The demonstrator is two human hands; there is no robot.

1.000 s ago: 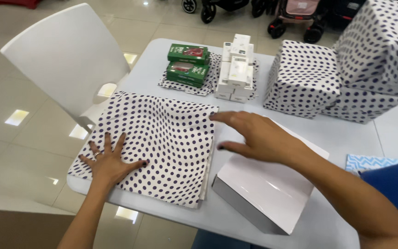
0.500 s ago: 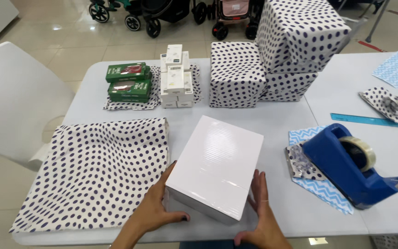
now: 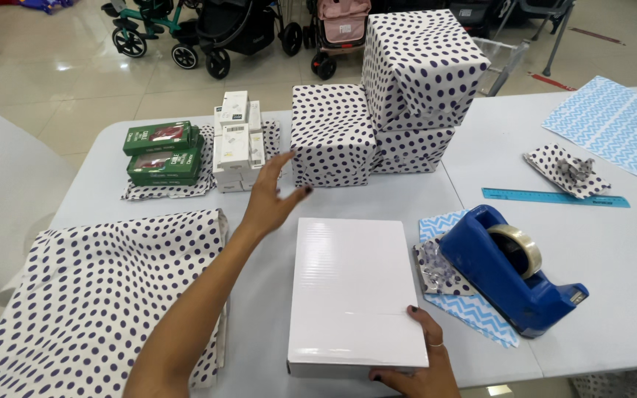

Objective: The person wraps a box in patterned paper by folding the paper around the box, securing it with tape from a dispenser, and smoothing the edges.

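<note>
A plain white box (image 3: 352,291) lies flat on the white table (image 3: 613,250) in front of me. My right hand (image 3: 416,365) grips its near right corner at the table's front edge. My left hand (image 3: 273,195) is stretched forward over the table with fingers apart, holding nothing, close to a stack of small white boxes (image 3: 235,141) and a wrapped polka-dot box (image 3: 332,134). A sheet of white paper with dark dots (image 3: 94,295) lies spread at the left.
A blue tape dispenser (image 3: 514,267) stands right of the white box on paper scraps. Two stacked polka-dot wrapped boxes (image 3: 418,81), green boxes (image 3: 162,152), a blue ruler (image 3: 554,197) and blue zigzag paper (image 3: 617,133) lie farther off. Strollers (image 3: 223,29) stand beyond the table.
My left hand has let go of the white box and reached forward toward the small white boxes. The white box now lies square to me, held only by my right hand.
</note>
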